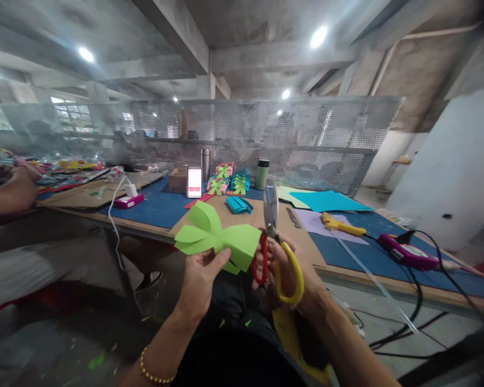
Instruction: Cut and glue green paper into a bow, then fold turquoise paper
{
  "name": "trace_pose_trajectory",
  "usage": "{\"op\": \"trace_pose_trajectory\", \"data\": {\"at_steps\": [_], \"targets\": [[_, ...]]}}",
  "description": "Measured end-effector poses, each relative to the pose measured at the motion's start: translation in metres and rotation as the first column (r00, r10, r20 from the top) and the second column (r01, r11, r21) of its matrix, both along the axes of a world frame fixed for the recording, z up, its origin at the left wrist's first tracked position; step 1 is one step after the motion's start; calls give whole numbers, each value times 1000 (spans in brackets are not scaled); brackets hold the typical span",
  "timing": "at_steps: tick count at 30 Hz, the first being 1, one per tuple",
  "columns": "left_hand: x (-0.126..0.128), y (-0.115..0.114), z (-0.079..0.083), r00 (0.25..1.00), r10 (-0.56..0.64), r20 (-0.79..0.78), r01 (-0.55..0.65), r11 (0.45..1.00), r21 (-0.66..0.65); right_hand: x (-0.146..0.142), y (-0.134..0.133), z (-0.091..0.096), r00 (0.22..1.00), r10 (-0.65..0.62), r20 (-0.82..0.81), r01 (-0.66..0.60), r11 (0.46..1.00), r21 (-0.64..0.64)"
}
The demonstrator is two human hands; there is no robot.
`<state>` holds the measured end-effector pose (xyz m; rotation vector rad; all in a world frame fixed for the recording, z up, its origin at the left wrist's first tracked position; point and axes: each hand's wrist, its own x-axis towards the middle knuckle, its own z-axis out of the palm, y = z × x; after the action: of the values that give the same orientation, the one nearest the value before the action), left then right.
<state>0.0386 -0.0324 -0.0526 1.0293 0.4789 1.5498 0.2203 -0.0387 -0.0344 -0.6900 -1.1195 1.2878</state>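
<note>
My left hand (201, 274) pinches a folded green paper cutout (213, 235) with several cut strips fanning out to the left. My right hand (294, 271) grips scissors (272, 236) with one red and one yellow handle loop; the blades point up, just right of the paper. Both hands hover over my lap, in front of the table edge. A gold bead bracelet sits on my left wrist.
The blue-topped table (367, 252) carries a cardboard sheet, a yellow glue gun (341, 224), a purple glue gun (407, 252) with black cables, cyan paper (326, 200), finished paper bows (226, 183), a steel flask and green bottle. Another person's arm (8, 191) rests at the left.
</note>
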Motion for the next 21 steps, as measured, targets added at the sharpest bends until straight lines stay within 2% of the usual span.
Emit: {"op": "trace_pose_trajectory", "data": {"at_steps": [3,6,8,11,17,21], "targets": [[0,-7,-2,996,-74,-50,74,997,0,-18,-6,-1,999,-41,-35,41,999,-4],[-2,-10,-4,991,-81,-107,80,997,-19,-22,-8,0,985,-165,46,164,986,37],[-2,-12,-4,989,-79,-125,74,996,-40,-20,-11,1,970,-207,129,202,978,53],[0,-16,-4,991,-84,-104,79,995,-54,-16,-15,3,951,-203,234,194,979,60],[0,-19,-2,987,-155,-40,153,987,-56,-15,-18,9,931,-241,275,223,970,97],[-5,-15,-4,998,-58,0,58,996,-71,-15,-20,9,941,-210,266,197,977,76]]}}
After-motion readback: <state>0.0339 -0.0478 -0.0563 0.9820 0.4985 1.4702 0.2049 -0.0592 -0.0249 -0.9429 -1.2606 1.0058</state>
